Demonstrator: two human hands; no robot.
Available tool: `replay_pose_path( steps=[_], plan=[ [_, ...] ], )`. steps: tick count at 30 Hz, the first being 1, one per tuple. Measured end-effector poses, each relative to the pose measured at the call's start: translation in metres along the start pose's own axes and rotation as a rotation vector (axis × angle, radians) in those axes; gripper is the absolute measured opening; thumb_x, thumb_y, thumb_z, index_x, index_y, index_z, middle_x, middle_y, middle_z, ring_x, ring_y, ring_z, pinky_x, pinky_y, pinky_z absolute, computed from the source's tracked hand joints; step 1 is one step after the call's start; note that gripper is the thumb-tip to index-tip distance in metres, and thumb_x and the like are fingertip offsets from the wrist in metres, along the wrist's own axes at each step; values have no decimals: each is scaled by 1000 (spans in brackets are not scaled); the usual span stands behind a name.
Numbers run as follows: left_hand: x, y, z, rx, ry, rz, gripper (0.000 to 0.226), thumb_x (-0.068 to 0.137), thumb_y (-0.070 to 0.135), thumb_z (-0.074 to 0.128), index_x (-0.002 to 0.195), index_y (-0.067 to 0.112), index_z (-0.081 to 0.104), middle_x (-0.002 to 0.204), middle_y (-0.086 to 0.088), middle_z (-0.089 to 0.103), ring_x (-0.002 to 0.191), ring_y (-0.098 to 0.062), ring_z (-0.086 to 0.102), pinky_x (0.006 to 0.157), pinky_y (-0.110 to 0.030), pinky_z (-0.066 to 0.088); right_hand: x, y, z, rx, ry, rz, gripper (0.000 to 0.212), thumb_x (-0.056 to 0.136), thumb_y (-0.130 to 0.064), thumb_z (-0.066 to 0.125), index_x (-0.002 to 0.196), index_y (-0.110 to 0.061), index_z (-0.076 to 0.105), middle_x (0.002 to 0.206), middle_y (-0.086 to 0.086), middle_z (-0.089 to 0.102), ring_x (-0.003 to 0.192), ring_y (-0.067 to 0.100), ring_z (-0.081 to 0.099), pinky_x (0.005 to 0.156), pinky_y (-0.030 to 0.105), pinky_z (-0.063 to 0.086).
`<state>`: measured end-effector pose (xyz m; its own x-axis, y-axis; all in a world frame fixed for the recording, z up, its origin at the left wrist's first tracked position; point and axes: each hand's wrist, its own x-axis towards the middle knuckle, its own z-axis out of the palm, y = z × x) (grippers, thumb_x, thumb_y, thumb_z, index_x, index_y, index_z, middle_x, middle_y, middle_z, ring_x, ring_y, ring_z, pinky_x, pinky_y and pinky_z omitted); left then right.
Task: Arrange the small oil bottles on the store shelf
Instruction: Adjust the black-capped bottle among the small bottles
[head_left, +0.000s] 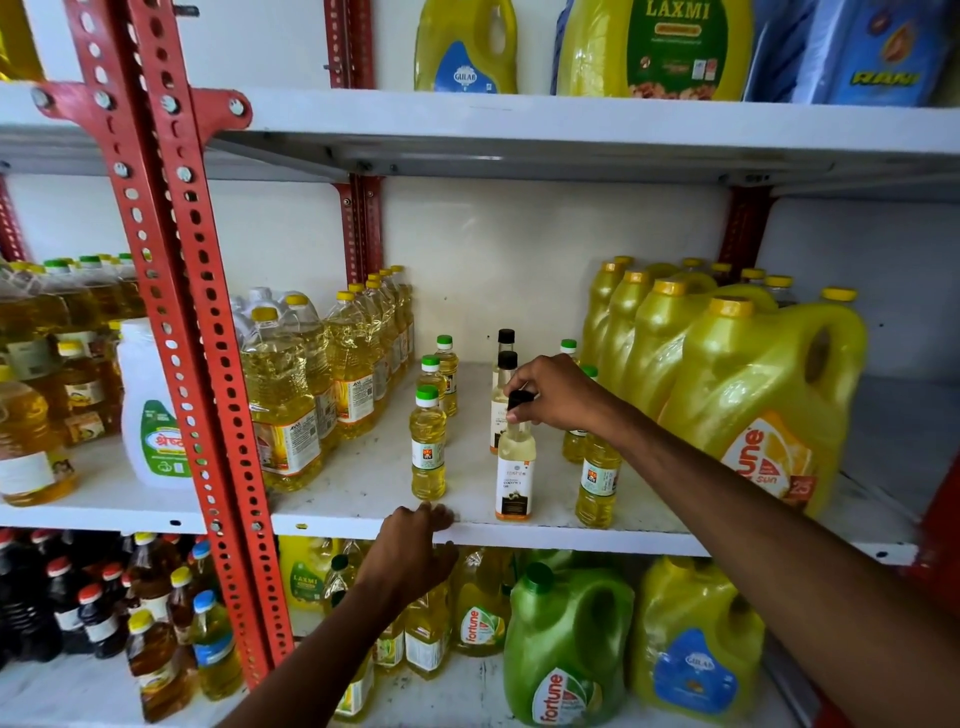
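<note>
**Right hand pinches the front coconut oil bottle by its cap**

The right hand (558, 397) is closed around the black cap of the front coconut oil bottle (514, 470), fingertips pinching from above. The bottle hangs straight below that hand, upright, its long axis vertical and its base on or just above the white shelf (363, 483); contact at the base is hard to tell. Two more black-capped bottles (505, 358) stand in a file directly behind it, away from the hand toward the back wall.

The left hand (415, 545) is lower and nearer the body, fingers curled over the shelf's front lip, holding nothing. Just beyond its fingertips stands a column of green-capped oil bottles (428, 447). A second green-capped column (597, 478) runs under the right forearm, so any sideways shift risks a brush there.

The right hand is clearly the working one; the move likely turns on sliding or setting the bottle in line with its file. The shelf between the columns is open, flanked by large yellow jugs (753, 395) beyond the right forearm.
</note>
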<state>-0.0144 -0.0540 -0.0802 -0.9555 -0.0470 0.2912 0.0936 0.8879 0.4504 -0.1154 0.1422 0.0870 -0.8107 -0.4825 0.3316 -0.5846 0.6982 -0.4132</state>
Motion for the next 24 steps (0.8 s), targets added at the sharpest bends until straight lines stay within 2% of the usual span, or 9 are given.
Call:
replay_pose_path(
  steps=[10, 16, 18, 21, 23, 24],
  plan=[
    [-1, -2, -1, -6, -4, -3, 52, 81, 33, 72, 130, 24, 59, 130, -1, 68, 118, -20, 63, 99, -34, 55, -4, 0, 0, 0, -1, 24, 38, 68, -19, 84, 103, -9, 73, 102, 16, 74, 73, 18, 67, 79, 41, 61],
    [-7, -4, -2, 22, 13, 48, 53, 86, 30, 69, 135, 20, 55, 136, -6, 62, 119, -25, 61, 100, -38, 51, -5, 0, -2, -41, -39, 29, 47, 68, -25, 85, 110, -13, 70, 111, 15, 72, 99, 24, 69, 88, 39, 57],
    [-11, -10, -4, 31, 59, 40, 52, 90, 30, 65, 139, 18, 51, 144, -6, 56, 131, -26, 54, 107, -40, 46, -5, -1, -4, -76, -57, 43, 58, 65, -35, 84, 117, -15, 66, 116, 15, 70, 106, 24, 66, 92, 39, 55],
    [-14, -28, -12, 105, 127, 30, 55, 93, 32, 57, 145, 17, 42, 154, -6, 43, 147, -23, 32, 121, -41, 26, -1, -11, -4, -148, 72, -8, 66, 68, -49, 78, 124, -17, 63, 123, 12, 68, 117, 28, 60, 97, 43, 51],
    [-13, -40, -18, 143, 129, 1, 59, 92, 33, 56, 145, 14, 40, 154, -8, 42, 147, -26, 32, 121, -43, 24, 3, -26, 2, -157, 162, -97, 58, 75, -46, 72, 125, -18, 62, 125, 8, 68, 120, 29, 55, 98, 44, 49],
    [-13, -44, -22, 152, 117, -16, 59, 91, 34, 57, 145, 13, 41, 153, -10, 44, 145, -27, 36, 120, -43, 28, 6, -36, 8, -145, 155, -138, 53, 80, -41, 70, 127, -19, 60, 127, 8, 66, 122, 28, 53, 100, 44, 48]
  ],
)
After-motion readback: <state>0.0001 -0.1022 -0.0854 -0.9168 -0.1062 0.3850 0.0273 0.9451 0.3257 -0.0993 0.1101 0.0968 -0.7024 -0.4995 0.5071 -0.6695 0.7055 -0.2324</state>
